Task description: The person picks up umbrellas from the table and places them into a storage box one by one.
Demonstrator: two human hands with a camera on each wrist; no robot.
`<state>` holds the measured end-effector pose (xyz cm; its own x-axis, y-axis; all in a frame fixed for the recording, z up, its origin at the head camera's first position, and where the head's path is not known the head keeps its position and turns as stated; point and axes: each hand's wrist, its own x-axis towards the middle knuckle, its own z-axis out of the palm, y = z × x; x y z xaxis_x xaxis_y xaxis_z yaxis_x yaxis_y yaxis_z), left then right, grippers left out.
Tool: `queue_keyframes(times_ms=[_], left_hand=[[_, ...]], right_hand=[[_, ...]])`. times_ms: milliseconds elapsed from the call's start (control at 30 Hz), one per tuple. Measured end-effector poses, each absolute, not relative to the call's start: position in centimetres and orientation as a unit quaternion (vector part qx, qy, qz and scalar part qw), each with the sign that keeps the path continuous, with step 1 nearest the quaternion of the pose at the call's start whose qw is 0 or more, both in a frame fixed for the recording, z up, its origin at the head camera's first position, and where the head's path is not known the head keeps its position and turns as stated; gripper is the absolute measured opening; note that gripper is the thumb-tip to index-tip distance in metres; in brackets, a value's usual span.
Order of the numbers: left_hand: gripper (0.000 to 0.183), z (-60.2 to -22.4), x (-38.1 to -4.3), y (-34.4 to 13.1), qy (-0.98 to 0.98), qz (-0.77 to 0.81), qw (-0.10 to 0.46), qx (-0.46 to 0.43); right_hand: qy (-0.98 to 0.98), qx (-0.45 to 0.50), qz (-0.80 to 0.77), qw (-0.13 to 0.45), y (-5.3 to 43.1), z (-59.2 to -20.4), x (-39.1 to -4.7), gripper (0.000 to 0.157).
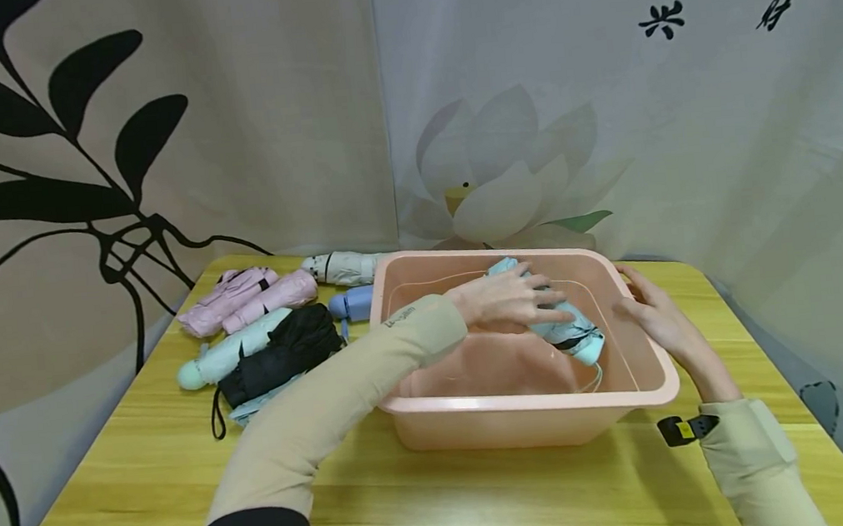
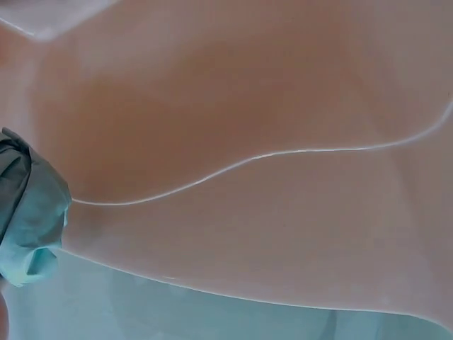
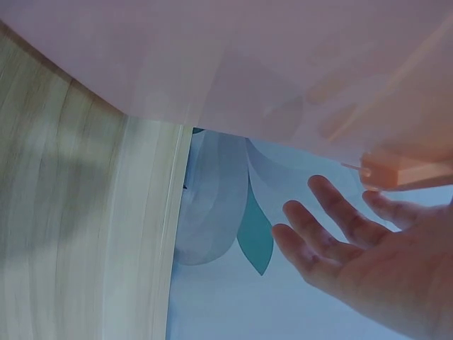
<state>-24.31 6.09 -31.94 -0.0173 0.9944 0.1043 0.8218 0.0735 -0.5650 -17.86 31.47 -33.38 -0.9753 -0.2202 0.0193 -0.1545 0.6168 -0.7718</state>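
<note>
Printed curtain (image 1: 289, 124) out back, yellow wood-grain table (image 1: 112, 507), and from the left you've got two lilac folded umbrellas (image 1: 229, 302), a mint one (image 1: 239, 351) and a black one (image 1: 285, 342). Next, pink plastic tub (image 1: 511, 430) with the light blue folded umbrella (image 1: 570, 329) slantwise inside; left hand (image 1: 500, 299) over it, fingers spread, thumb hidden, can't tell if it's gripping. Probably light, soft cloth round stiff ribs, so I'd grab mid-body. Right hand (image 1: 655, 309) rests loose-fingered on the tub's right rim, not clenched
</note>
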Motion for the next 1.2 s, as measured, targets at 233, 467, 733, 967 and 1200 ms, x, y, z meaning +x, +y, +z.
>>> queue_keyframes(times_ms=[233, 467, 733, 967, 1200], left_hand=[[0.040, -31.92, -24.12, 6.28, -0.687, 0.199, 0.211, -0.667], [0.041, -32.00, -24.12, 6.42, -0.668, 0.207, 0.223, -0.679], [0.041, -31.83, -23.86, 6.46, -0.663, 0.246, 0.204, -0.677], [0.041, -32.01, -23.87, 6.45, -0.651, 0.259, 0.200, -0.685], [0.038, -31.99, -23.95, 6.37, -0.646, 0.259, 0.212, -0.686]], right_hand=[[0.902, -0.104, -0.417, 0.034, 31.37, -33.41, -17.82, 0.054], [0.904, -0.093, -0.416, 0.038, 31.33, -33.39, -17.71, 0.056], [0.907, -0.090, -0.409, 0.036, 31.47, -33.44, -17.73, 0.056], [0.904, -0.091, -0.415, 0.039, 31.46, -33.56, -17.82, 0.056], [0.898, -0.096, -0.426, 0.046, 31.41, -33.51, -17.79, 0.056]])
